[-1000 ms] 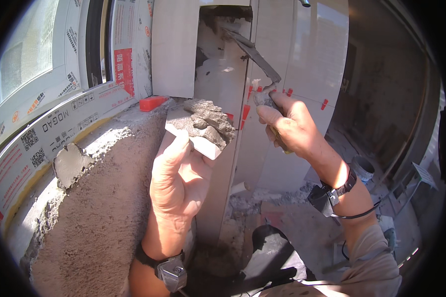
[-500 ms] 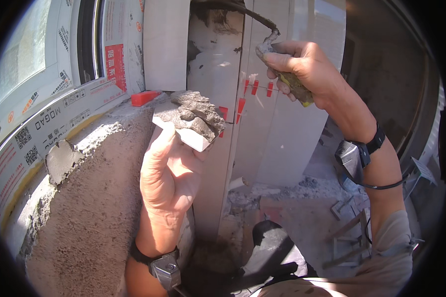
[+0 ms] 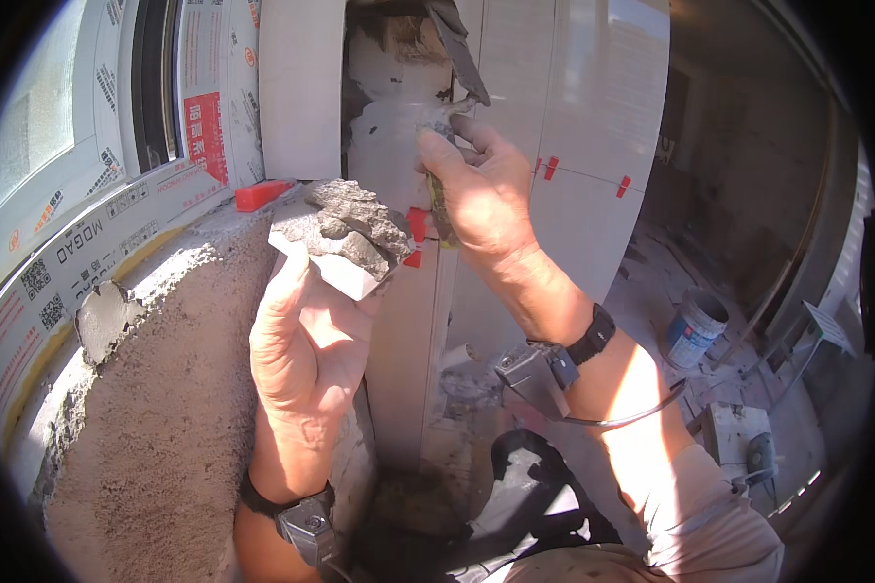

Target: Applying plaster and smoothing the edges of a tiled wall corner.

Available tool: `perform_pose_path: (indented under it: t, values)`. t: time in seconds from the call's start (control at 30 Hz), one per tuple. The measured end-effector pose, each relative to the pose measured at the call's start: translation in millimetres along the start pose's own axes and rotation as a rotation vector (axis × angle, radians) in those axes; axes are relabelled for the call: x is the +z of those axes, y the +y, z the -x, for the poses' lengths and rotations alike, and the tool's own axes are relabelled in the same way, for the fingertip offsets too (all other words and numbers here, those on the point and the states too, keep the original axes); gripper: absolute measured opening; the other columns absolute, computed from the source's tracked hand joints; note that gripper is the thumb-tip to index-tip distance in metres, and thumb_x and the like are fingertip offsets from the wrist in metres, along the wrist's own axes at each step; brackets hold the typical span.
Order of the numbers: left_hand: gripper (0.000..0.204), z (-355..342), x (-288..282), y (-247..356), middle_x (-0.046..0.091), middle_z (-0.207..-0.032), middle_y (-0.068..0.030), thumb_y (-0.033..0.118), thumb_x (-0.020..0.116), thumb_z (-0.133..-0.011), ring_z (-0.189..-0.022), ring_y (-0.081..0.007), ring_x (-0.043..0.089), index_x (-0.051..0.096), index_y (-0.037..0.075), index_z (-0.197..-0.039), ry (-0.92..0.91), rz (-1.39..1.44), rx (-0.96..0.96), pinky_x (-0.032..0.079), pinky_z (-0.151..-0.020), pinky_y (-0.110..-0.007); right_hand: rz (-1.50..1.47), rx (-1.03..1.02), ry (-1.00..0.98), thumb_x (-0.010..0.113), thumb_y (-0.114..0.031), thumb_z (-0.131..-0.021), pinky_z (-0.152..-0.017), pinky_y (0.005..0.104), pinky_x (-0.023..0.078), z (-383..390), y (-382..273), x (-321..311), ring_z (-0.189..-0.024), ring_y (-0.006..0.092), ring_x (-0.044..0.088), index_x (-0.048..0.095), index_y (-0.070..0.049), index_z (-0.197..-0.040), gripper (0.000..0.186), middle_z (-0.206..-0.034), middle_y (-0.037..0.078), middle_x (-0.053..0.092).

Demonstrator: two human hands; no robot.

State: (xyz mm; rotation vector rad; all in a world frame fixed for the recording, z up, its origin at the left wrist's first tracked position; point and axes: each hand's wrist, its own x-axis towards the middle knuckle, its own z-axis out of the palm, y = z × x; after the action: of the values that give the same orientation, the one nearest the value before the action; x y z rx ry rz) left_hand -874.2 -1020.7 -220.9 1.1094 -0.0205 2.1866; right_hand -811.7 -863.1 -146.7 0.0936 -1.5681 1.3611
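Note:
My left hand (image 3: 301,350) grips a white tile piece (image 3: 350,279) heaped with wet grey mortar (image 3: 350,219), just left of my right hand. Closed round a yellowish, mortar-crusted trowel handle (image 3: 437,209), my right hand (image 3: 481,194) is raised in front of a tall recess (image 3: 384,136) between pale wall panels. The trowel blade (image 3: 452,44) angles up along the recess's upper right edge. Red clips (image 3: 415,238) sit on the panel seam beside the hands, partly hidden. A red block (image 3: 260,196) lies on the rough ledge behind the left hand.
At left are a taped window frame (image 3: 87,233) and a curved rough concrete ledge (image 3: 141,428), with a grey mortar patch (image 3: 102,321) on it. At lower right a bucket (image 3: 690,335), a small metal stand (image 3: 817,330) and a box-like object (image 3: 734,432) stand on the dusty floor (image 3: 651,272).
My right hand rose, then came down and leftward toward the recess, the trowel blade turning more upright. The left hand and mortar-laden tile shifted slightly left in view.

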Motion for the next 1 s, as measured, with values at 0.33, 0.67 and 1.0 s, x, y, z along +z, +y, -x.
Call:
perform_pose_path:
  t: [0.33,0.67,1.0]
  values:
    - [0.056,-3.7,4.1,-2.3,0.053,-0.138,-0.0126,0.019,0.062,-0.093,-0.131,-0.0269,0.048,0.041,0.001,-0.141,-0.018,-0.037,-0.025,0.031,-0.115,-0.047,0.32,-0.05,-0.009,0.061,-0.013,-0.095,-0.063,0.0241,0.046,38.4,2.1,-38.5,-0.071,0.0073,0.054,0.06,0.006,-0.114,0.026,-0.085,0.004,0.064]
    - [0.053,-2.8,8.4,-6.5,0.056,-0.135,-0.0142,0.02,0.065,-0.092,-0.126,-0.0306,0.053,0.045,0.003,-0.138,0.036,0.023,-0.018,0.042,-0.107,-0.049,0.475,0.078,-0.105,0.067,-0.023,-0.092,-0.042,0.0258,0.04,1.5,-52.1,-43.9,-0.052,0.0101,0.052,0.061,0.001,-0.092,0.025,-0.07,0.005,0.058]
    - [0.054,-2.4,5.5,-3.7,0.055,-0.135,-0.0136,0.02,0.065,-0.092,-0.125,-0.0299,0.053,0.043,0.003,-0.138,0.035,0.024,0.005,0.04,-0.108,-0.049,0.187,0.059,0.019,0.068,-0.022,-0.091,-0.048,0.0257,0.045,26.3,-25.6,-41.9,-0.06,0.0096,0.057,0.062,0.004,-0.109,0.032,-0.083,0.007,0.064]
